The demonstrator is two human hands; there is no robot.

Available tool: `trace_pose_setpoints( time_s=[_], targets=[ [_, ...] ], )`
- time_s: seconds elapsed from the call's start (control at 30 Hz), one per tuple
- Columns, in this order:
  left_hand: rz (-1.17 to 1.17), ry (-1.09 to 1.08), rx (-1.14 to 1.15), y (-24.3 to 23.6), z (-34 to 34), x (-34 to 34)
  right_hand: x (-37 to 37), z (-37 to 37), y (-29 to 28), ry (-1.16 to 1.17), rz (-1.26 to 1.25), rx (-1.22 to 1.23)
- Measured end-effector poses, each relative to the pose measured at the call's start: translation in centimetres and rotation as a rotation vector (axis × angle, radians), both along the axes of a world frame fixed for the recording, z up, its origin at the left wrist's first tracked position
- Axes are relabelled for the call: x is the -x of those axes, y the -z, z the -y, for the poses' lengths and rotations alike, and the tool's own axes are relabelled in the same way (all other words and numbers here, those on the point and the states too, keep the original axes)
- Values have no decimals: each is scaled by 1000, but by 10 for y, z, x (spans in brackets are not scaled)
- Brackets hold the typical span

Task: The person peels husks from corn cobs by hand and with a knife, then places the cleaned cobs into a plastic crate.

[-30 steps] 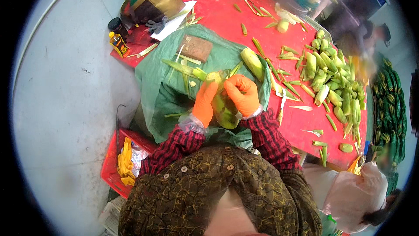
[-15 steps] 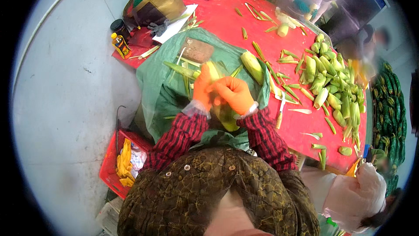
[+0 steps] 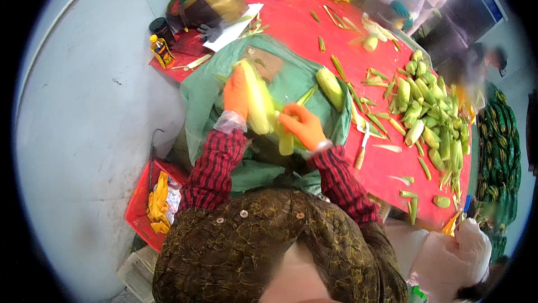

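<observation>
In orange gloves, both my hands work over a green plastic bag (image 3: 202, 87) at the table's near edge. My left hand (image 3: 235, 94) is closed round a pale green ear of corn (image 3: 256, 101), which stands tilted with its lower end towards me. To its right my right hand (image 3: 305, 126), fingers pinched together, grips a strip of corn husk (image 3: 286, 144) hanging below the fingers. Whether the strip is still joined to the ear I cannot tell. Another ear of corn (image 3: 330, 88) lies on the bag's right side, and a brown block (image 3: 263, 63) sits behind my left hand.
A knife (image 3: 363, 146) lies on the red table (image 3: 291, 23) right of the bag. Beyond it is a large pile of corn ears (image 3: 428, 112). A yellow-capped bottle (image 3: 161, 52) stands far left; a red crate (image 3: 137, 213) is low left. Co-workers are at the far and right sides.
My hands have drawn apart. The left has moved left with the ear, which now shows at full length; the right has moved slightly right and down with the husk strip.
</observation>
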State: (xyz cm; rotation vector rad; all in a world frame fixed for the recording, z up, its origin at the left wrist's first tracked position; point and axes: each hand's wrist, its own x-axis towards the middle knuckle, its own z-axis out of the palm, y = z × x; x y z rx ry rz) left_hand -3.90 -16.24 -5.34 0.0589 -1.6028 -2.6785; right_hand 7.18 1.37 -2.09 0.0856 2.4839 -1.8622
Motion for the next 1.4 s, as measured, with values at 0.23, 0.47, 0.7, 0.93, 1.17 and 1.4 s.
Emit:
trace_pose_setpoints(
  time_s=[0.23,0.47,0.7,0.93,1.17,1.4],
  targets=[
    [-59,217,-4,-17,-21,-50,19,4,-34,-186,1,-287],
    [-88,284,110,-18,-21,-60,24,-15,17,-107,89,-20],
    [88,417,-40,-3,-19,-51,17,-25,12,-102,195,318],
    [444,314,-27,20,-29,-62,6,-25,16,-89,275,563],
    [357,476,-495,24,-40,-78,6,-23,0,-160,271,289],
    [264,142,-151,16,-42,-73,3,11,-19,-7,-23,-701]
  ],
)
